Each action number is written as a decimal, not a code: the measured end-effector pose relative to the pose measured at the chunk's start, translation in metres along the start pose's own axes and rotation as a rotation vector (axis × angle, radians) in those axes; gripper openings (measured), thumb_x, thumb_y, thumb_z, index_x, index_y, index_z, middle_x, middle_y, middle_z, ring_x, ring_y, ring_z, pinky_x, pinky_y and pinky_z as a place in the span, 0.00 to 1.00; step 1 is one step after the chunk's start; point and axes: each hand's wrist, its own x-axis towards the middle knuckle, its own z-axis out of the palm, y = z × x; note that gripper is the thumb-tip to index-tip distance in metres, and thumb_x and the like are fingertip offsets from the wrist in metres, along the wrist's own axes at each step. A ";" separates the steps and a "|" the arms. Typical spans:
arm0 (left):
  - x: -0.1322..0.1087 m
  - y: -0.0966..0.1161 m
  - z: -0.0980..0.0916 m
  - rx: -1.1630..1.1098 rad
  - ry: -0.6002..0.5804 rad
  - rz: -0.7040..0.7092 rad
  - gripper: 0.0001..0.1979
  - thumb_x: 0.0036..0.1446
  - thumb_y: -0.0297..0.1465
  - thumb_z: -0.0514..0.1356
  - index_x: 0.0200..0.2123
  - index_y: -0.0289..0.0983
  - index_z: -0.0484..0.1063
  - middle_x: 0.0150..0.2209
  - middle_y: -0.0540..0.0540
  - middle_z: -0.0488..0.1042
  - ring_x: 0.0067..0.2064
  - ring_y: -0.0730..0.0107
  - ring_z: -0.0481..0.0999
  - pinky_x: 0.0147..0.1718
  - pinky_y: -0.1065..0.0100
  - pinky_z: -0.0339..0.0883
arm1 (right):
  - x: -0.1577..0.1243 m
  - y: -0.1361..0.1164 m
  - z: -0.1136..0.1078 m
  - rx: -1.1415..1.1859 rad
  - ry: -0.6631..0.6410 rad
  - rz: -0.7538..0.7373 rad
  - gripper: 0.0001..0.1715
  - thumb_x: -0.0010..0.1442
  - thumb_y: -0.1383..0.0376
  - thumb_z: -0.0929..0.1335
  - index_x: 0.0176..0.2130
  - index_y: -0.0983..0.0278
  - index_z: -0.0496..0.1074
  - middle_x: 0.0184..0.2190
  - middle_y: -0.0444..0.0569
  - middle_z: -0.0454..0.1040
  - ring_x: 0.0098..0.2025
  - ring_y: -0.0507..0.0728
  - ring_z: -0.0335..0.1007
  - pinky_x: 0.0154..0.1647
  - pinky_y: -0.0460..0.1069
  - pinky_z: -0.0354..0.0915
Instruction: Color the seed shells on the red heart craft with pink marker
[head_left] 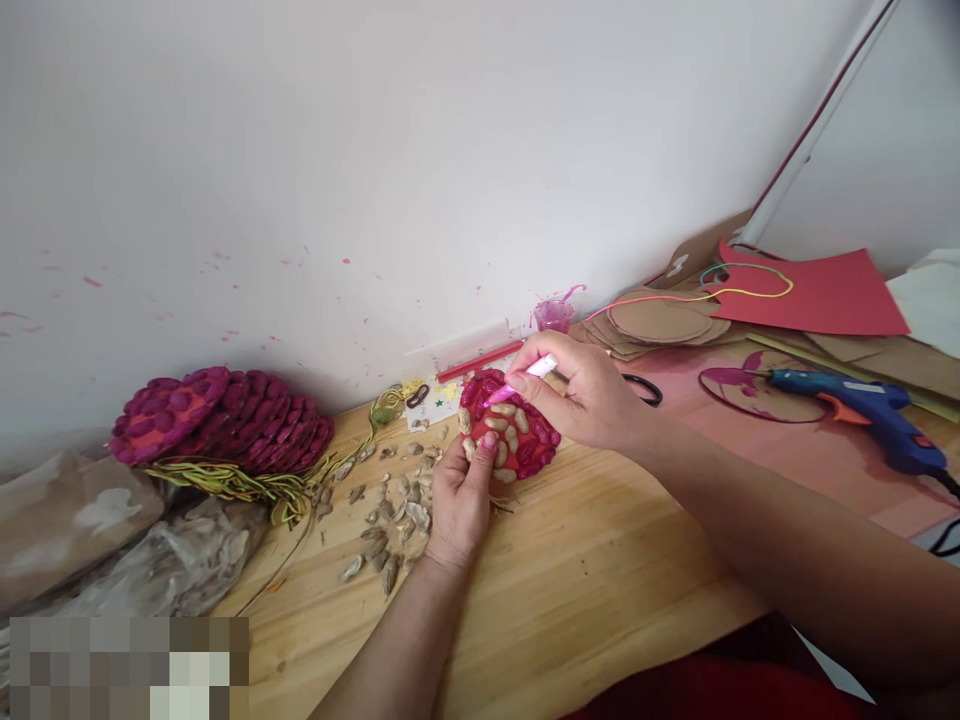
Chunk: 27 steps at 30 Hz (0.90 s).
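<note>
My left hand (461, 500) grips the lower left edge of a round red disc (514, 459), thumb on its face. Peanut shells (502, 423) cover the disc, some painted magenta and some bare tan. In my right hand (581, 390) is a small paintbrush (531, 378) with a white handle, its magenta tip over the shells at the upper middle of the disc. I cannot tell whether the tip touches a shell. Loose peanut shells (405, 515) lie on the wooden table left of my left hand. Behind the disc stands a clear cup with magenta paint (553, 315).
Finished-looking magenta discs (262, 415) with yellow-green cords (232, 480) are stacked at left, near plastic bags (180, 560). Rightward lie cardboard circles (660, 318), red paper (817, 290) and a blue glue gun (862, 405). A paint-spattered wall (375, 200) rises behind.
</note>
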 end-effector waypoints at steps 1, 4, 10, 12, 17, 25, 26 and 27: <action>0.000 0.000 0.000 -0.023 -0.003 -0.005 0.20 0.55 0.44 0.70 0.45 0.36 0.81 0.40 0.44 0.82 0.44 0.62 0.80 0.51 0.61 0.71 | 0.000 0.001 0.000 0.028 -0.021 0.019 0.04 0.65 0.66 0.69 0.35 0.61 0.70 0.31 0.46 0.77 0.34 0.54 0.72 0.38 0.49 0.65; -0.001 0.000 0.001 -0.110 -0.022 -0.021 0.17 0.56 0.43 0.69 0.43 0.36 0.81 0.39 0.44 0.83 0.42 0.62 0.81 0.48 0.61 0.73 | 0.000 0.004 0.001 0.057 -0.058 0.056 0.03 0.65 0.65 0.69 0.36 0.62 0.71 0.32 0.46 0.78 0.35 0.54 0.73 0.38 0.49 0.65; 0.000 0.003 0.004 -0.245 -0.009 -0.077 0.15 0.50 0.42 0.73 0.34 0.36 0.80 0.31 0.46 0.82 0.37 0.63 0.83 0.42 0.64 0.76 | 0.001 0.010 0.000 0.025 -0.019 0.098 0.05 0.65 0.64 0.69 0.36 0.62 0.71 0.32 0.45 0.78 0.34 0.54 0.73 0.37 0.49 0.63; 0.000 0.006 0.005 -0.251 0.005 -0.094 0.16 0.48 0.42 0.74 0.34 0.36 0.81 0.31 0.46 0.83 0.36 0.63 0.83 0.41 0.64 0.76 | 0.002 0.010 -0.001 0.039 -0.019 0.113 0.06 0.65 0.63 0.69 0.36 0.62 0.72 0.31 0.45 0.77 0.33 0.53 0.72 0.36 0.48 0.63; 0.000 0.012 0.007 -0.254 0.063 -0.155 0.19 0.44 0.41 0.76 0.35 0.35 0.81 0.30 0.46 0.83 0.32 0.65 0.82 0.37 0.66 0.77 | 0.002 0.011 0.000 0.021 -0.048 0.077 0.04 0.64 0.65 0.69 0.37 0.63 0.73 0.33 0.46 0.79 0.36 0.54 0.73 0.38 0.48 0.63; 0.000 0.014 0.008 -0.276 0.072 -0.184 0.20 0.40 0.41 0.78 0.32 0.35 0.81 0.27 0.47 0.82 0.26 0.68 0.79 0.33 0.68 0.76 | 0.000 0.010 0.000 0.020 -0.054 0.093 0.04 0.65 0.65 0.69 0.37 0.63 0.73 0.34 0.45 0.79 0.35 0.53 0.73 0.38 0.48 0.63; 0.000 0.014 0.008 -0.276 0.074 -0.184 0.20 0.40 0.41 0.78 0.32 0.35 0.81 0.26 0.47 0.81 0.25 0.69 0.79 0.32 0.69 0.76 | 0.000 0.010 0.000 0.028 -0.059 0.089 0.04 0.65 0.65 0.69 0.38 0.63 0.73 0.34 0.45 0.79 0.36 0.53 0.73 0.38 0.47 0.63; 0.001 0.014 0.007 -0.276 0.074 -0.183 0.19 0.40 0.41 0.78 0.31 0.35 0.81 0.26 0.47 0.81 0.24 0.70 0.78 0.30 0.69 0.75 | 0.000 0.011 0.000 0.027 -0.056 0.085 0.04 0.65 0.65 0.69 0.38 0.63 0.73 0.34 0.46 0.79 0.36 0.53 0.73 0.39 0.48 0.63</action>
